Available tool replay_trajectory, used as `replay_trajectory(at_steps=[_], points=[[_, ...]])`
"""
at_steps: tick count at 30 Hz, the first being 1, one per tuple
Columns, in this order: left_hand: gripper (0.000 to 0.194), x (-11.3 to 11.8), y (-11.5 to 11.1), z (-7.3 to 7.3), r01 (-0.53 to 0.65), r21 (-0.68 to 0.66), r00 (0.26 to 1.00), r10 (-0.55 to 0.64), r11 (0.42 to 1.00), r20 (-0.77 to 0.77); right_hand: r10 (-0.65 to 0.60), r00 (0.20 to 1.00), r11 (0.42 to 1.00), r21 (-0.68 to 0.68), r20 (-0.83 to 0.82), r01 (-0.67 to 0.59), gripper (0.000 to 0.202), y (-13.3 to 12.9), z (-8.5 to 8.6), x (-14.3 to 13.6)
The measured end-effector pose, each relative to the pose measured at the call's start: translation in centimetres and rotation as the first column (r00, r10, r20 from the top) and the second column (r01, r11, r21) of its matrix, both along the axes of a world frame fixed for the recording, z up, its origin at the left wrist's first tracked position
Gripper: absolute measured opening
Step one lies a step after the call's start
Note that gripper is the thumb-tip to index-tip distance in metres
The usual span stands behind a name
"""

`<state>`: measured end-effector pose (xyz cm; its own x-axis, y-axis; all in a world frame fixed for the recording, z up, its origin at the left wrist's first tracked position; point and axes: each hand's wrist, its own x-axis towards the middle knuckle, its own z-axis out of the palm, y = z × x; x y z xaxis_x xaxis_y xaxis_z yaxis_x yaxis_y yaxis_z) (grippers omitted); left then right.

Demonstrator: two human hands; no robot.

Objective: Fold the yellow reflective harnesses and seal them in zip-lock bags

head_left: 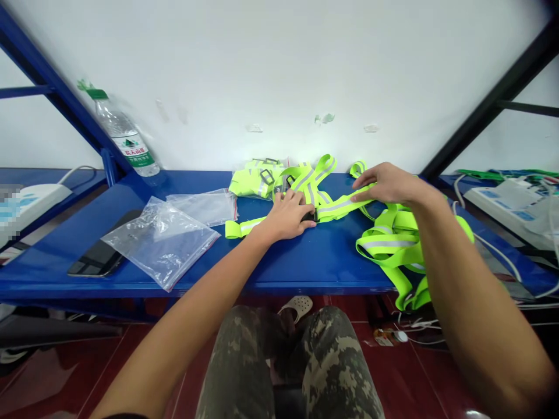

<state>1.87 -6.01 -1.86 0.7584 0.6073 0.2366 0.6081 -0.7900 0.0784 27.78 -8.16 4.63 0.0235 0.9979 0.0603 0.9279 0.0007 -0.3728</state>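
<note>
Neon yellow-green straps with silver stripes [340,206] lie across the middle of the blue table. My left hand [290,216] rests closed over a black buckle [311,216] on them, thumb and fingers around it. Farther right, my right hand [381,185] pinches a flat stretch of the strap between thumb and fingers. A looser heap of the same strap [391,241] spreads beneath my right forearm and hangs over the table's front edge. Behind my left hand sits a folded strap bundle in clear plastic [253,179], with a dark buckle showing.
Clear plastic bags [163,241] lie on the left of the blue table [279,279], partly over a black phone [98,256]. A water bottle [128,139] leans at the back left. Power strips [506,206] and white cables lie at the right. Shelf posts stand at both sides.
</note>
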Motion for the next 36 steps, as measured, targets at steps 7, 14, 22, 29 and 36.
replay_trajectory(at_steps=[7,14,22,29,36], points=[[0.038,0.4,0.5,-0.3,0.033,-0.119,0.988,-0.014,0.992,0.154,0.091,0.986,0.983,0.149,0.139,-0.111,0.037,-0.4,-0.7,-6.3],[0.053,1.4,-0.9,-0.5,-0.033,-0.012,0.998,0.034,0.999,0.052,-0.002,0.999,0.986,0.164,-0.039,0.008,0.044,-0.9,0.5,-7.0],[0.045,1.9,-1.2,-1.2,-0.051,-0.036,0.995,0.054,0.998,0.087,0.038,0.983,0.943,0.333,-0.179,0.024,0.059,-1.7,-0.9,-7.7],[0.054,2.0,-1.5,-0.9,-0.083,-0.013,0.880,0.080,0.996,0.468,0.160,0.986,0.905,0.408,-0.055,-0.124,0.056,-1.7,-2.0,-8.3],[0.028,1.9,-1.1,-1.0,-0.095,-0.182,0.807,0.183,0.979,0.561,0.401,0.887,0.865,0.413,-0.228,-0.285,0.068,-2.4,-2.5,-7.8]])
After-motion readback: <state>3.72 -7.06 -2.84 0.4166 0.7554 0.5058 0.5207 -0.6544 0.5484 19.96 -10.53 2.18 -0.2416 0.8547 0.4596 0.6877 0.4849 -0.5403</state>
